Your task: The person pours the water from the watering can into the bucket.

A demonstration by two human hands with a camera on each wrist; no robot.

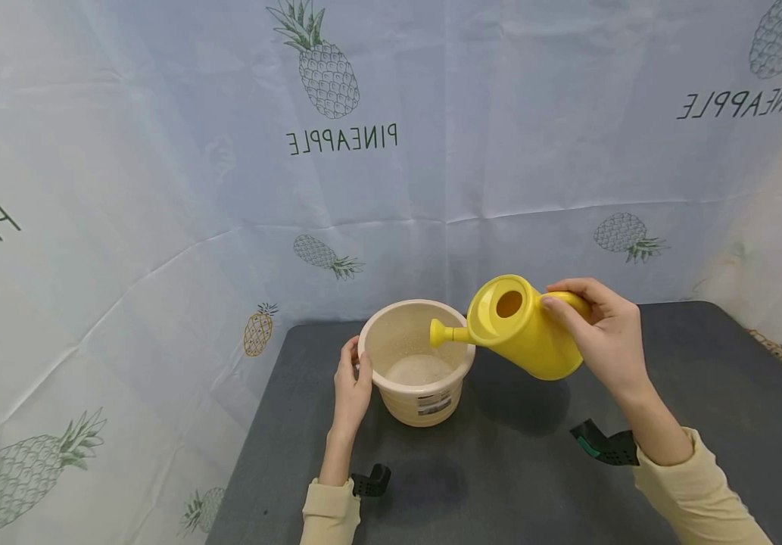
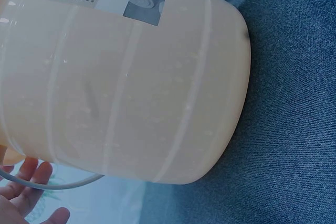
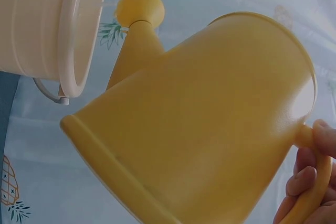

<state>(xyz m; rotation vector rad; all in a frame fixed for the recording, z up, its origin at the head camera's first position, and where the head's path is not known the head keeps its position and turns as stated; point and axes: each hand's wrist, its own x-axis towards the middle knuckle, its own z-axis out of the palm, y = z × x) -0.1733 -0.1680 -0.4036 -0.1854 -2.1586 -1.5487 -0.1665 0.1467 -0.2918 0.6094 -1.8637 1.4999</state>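
Yellow watering can [image 1: 537,347], its handle [image 3: 319,182] gripped by the right hand [image 1: 607,333], leans with its spout [image 1: 450,334] over the cream bucket [image 1: 399,406] on the table [image 1: 500,484]; left hand [image 1: 352,386] touches the bucket's side, whether gripping unclear; only the left wrist view shows a grey bail [image 2: 68,185] beside its fingers [image 2: 38,179].

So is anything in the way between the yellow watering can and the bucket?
Nothing I can see. The yellow watering can has its spout over the bucket's opening, and the left grip is off at the side.

Pale yellow sleeves [image 1: 693,484]; black curved wrist mounts [image 1: 617,448], green strip [image 1: 588,446] on right one
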